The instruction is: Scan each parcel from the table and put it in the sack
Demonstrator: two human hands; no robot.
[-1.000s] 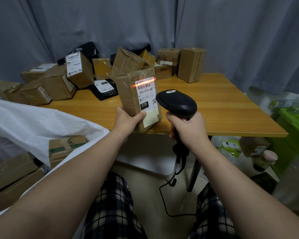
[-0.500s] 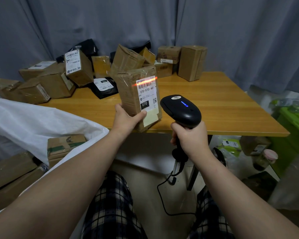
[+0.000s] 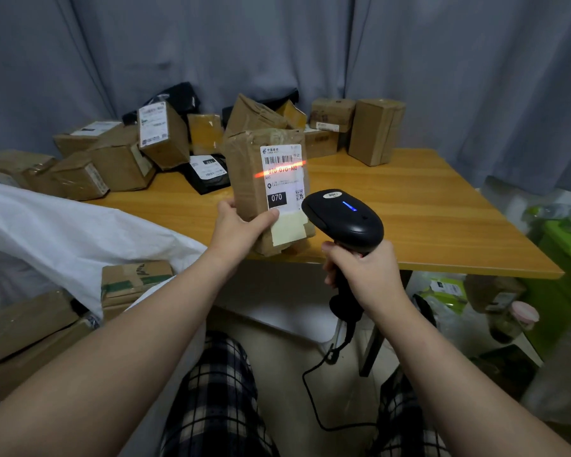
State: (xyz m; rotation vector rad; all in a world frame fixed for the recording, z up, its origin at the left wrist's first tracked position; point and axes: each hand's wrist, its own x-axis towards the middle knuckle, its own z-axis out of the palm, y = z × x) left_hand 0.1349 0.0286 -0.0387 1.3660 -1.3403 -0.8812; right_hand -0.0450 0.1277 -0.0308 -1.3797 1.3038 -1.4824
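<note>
My left hand point(image 3: 236, 230) grips a tall brown parcel point(image 3: 248, 179) by its lower edge and holds it upright over the table's front edge. A white shipping label faces me, and a red scan line crosses it just below the barcode. My right hand point(image 3: 365, 275) holds the black handheld scanner point(image 3: 343, 219) by its handle, just right of the parcel, with a blue light lit on its head. The white sack point(image 3: 63, 232) lies open at the left, with several boxes point(image 3: 134, 280) inside it.
Many brown boxes point(image 3: 119, 163) and black mailer bags point(image 3: 208, 174) are piled at the back left of the wooden table point(image 3: 426, 206). A tall box point(image 3: 374, 130) stands at the back. The scanner cable hangs to the floor. A green bin point(image 3: 567, 258) and clutter sit at the right.
The scanner has dropped slightly and its blue light has come on. The red line has slid from the barcode down to the text below it. The parcel stays in my left hand.
</note>
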